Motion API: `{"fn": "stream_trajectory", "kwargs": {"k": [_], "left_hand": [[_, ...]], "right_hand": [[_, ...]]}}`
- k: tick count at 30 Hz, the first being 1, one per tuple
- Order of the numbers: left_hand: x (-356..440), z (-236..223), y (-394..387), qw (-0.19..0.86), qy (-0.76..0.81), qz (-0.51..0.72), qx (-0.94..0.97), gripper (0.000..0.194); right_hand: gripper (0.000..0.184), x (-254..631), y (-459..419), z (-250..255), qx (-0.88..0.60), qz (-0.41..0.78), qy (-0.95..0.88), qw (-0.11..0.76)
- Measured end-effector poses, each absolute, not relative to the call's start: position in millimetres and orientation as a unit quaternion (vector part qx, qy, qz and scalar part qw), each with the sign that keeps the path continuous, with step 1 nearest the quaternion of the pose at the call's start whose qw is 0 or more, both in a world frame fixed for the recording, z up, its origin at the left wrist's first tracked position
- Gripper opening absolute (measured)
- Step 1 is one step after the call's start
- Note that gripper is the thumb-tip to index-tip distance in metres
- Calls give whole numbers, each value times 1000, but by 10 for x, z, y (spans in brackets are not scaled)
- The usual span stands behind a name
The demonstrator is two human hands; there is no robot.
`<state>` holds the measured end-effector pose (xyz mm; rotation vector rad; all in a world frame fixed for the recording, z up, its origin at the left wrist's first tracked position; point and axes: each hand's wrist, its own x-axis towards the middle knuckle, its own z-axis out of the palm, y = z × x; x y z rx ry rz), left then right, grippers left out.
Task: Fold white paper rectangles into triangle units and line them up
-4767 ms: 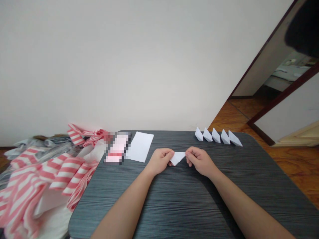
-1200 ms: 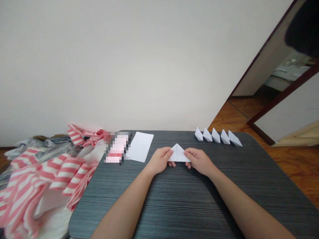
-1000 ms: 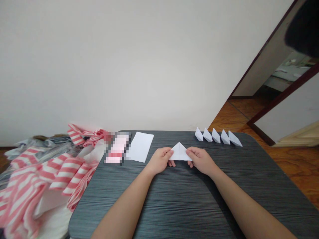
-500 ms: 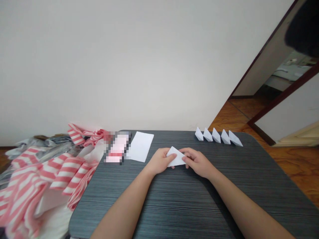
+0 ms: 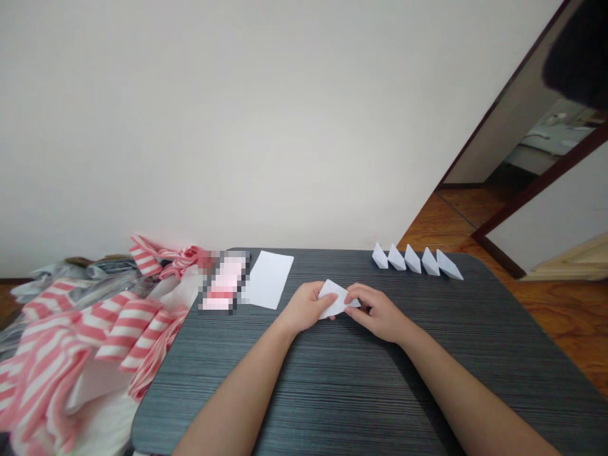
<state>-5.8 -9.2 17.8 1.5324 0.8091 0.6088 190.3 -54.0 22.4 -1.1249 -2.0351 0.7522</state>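
Both hands pinch folded paper piece [image 5: 334, 297] at frame centre: left hand [image 5: 306, 308], right hand [image 5: 380, 311] closed on it, mid-fold; next likely needs crease pressing.

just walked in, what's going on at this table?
A person is folding paper by hand. The left hand and the right hand both pinch a small folded white paper piece just above the dark table. Five folded white paper shapes stand in a row at the table's far right edge. A flat white sheet lies at the far left, beside a blurred pink item. Red-and-white striped cloth is heaped left of the table.
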Motion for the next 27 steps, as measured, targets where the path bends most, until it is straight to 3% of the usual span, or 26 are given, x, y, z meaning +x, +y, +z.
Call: {"fn": "stream_trajectory", "kwargs": {"k": [12, 20, 23, 27], "left_hand": [[-53, 234, -108, 507, 365, 239, 743, 27], [-53, 255, -118, 576, 313, 264, 708, 32], [-49, 255, -128, 552, 325, 277, 716, 44], [-38, 240, -133, 586, 344, 255, 688, 31]], "right_hand": [[14, 1874, -527, 185, -508, 278, -747, 327], [15, 1881, -517, 163, -556, 252, -718, 335], [15, 1883, -518, 158, -562, 250, -713, 338], [14, 1879, -524, 165, -563, 264, -706, 339]]}}
